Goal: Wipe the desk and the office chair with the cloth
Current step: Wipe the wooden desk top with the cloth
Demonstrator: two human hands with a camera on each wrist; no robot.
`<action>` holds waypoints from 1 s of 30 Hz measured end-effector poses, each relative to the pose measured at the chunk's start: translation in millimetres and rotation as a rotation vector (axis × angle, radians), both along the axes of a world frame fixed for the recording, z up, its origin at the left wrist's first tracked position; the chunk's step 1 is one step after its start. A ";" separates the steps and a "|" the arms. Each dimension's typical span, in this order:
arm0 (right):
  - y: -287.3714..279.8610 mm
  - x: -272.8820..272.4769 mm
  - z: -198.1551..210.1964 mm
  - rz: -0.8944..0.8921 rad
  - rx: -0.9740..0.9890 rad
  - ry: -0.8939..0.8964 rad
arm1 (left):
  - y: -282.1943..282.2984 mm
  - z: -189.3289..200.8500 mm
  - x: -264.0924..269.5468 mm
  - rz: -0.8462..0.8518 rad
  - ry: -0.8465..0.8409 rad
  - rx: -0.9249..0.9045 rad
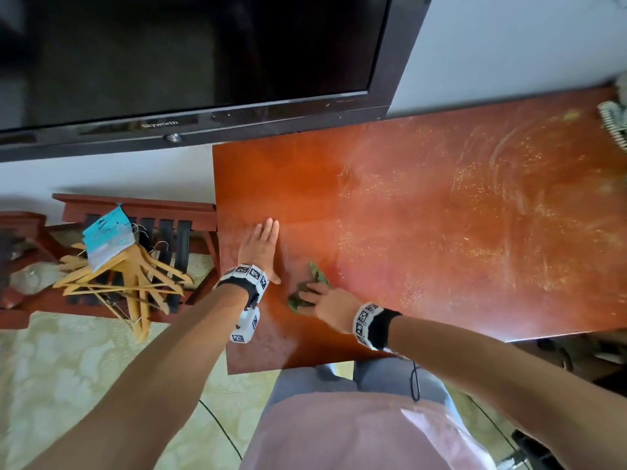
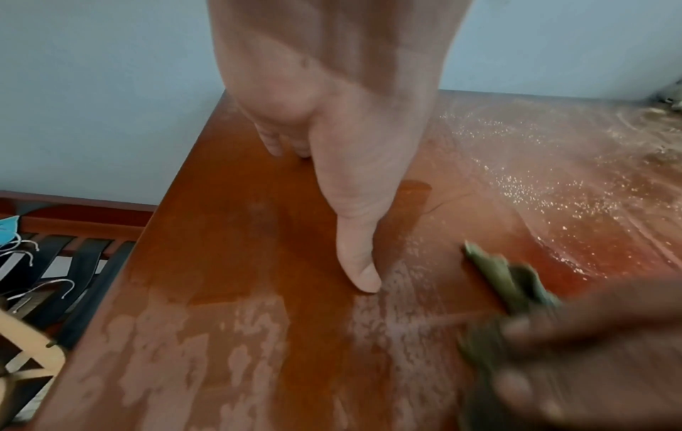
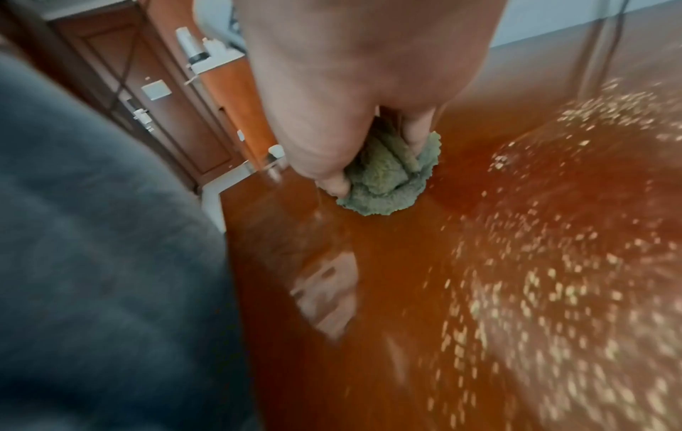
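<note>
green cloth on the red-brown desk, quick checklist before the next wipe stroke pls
1. Grip: right hand grips the crumpled green cloth, fingers curled into it. Ok.
2. Contact: cloth is pressed on the red-brown wooden desk. Ok.
3. Brace: left hand lies flat on the desk's left part, beside the cloth, not touching it. Ok.
4. Area to the right: pale dusty specks over the desk's middle and right. Not ok, needs wiping.
5. Obstacle: a pale ribbed object sits at the far right edge. Cannot tell what it is.
6. Office chair: not in view. Cannot tell.
</note>
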State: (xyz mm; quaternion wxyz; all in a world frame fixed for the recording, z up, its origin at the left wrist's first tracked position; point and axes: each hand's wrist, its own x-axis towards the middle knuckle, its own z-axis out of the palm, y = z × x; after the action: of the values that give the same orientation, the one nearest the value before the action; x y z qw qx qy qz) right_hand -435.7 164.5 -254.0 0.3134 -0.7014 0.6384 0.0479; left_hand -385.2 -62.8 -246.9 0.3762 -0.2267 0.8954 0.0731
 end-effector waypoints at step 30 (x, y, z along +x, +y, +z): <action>65.3 -29.7 5.3 0.191 0.026 0.164 | 181.7 -13.3 141.9 0.371 0.124 0.043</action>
State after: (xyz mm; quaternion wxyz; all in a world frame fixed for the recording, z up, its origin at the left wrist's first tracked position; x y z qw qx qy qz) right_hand -465.5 229.8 -248.7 0.2632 -0.7487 0.5914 0.1428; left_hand -243.2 119.0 -260.2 0.3053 -0.3746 0.8580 0.1741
